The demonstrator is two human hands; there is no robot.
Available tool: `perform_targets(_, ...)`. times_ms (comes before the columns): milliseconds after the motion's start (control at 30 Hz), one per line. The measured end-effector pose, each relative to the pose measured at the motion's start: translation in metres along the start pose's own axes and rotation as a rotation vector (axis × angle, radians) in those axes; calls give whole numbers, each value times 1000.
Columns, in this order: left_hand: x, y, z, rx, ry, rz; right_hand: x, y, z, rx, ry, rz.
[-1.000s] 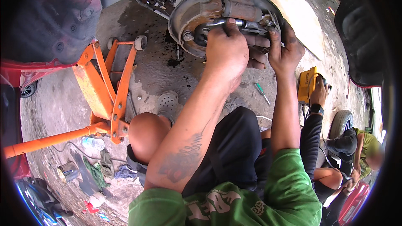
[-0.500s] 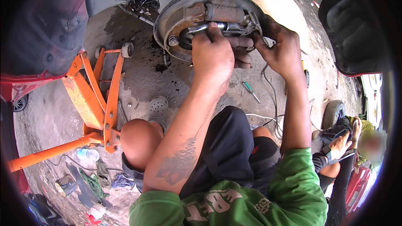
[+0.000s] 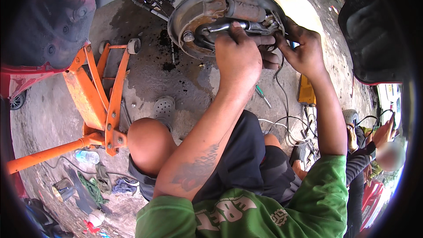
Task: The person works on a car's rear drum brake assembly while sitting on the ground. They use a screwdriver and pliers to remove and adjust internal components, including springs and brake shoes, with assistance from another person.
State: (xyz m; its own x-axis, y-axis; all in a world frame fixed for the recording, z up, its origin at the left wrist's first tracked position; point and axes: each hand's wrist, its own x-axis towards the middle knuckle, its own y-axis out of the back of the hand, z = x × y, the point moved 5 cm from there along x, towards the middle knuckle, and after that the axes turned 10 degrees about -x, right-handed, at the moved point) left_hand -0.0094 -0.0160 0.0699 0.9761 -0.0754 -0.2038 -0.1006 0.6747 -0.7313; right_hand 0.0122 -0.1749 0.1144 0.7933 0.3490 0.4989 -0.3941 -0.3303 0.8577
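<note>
A drum brake assembly (image 3: 194, 15) with a round grey backing plate and rusty inner parts is at the top centre. My left hand (image 3: 240, 59) is closed at its lower part, its thumb on a shiny metal bar (image 3: 218, 27) and its fingers curled to the right. What the palm covers is hidden. Against the plate's right edge, my right hand (image 3: 306, 53) has its thumb and fingers bent together near the left fingertips. What it pinches, if anything, I cannot make out. A rusty cylinder (image 3: 246, 11) sits above the bar.
An orange floor jack (image 3: 94, 97) stands at left. On the ground lie a green-handled screwdriver (image 3: 263, 96), black cable (image 3: 286, 105), a yellow box (image 3: 306, 90), a plastic bottle (image 3: 87, 157) and rags (image 3: 94, 189). Another person (image 3: 368, 154) is at right. Dark car panels (image 3: 370, 31) flank the brake.
The brake and both hands appear farther right in view, with their hold much the same. The yellow box shows from behind my right forearm. The other person's hands have moved.
</note>
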Motion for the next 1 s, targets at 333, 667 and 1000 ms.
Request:
perform_targets(333, 7, 17, 2, -56, 39, 1, 2, 3, -1, -134, -25, -89)
perform_targets(667, 3, 16, 4, -14, -8, 7, -1, 1, 1, -45, -81, -51)
perform_targets(1000, 5, 26, 5, -57, 76, -3, -2, 0, 3, -75, -79, -64)
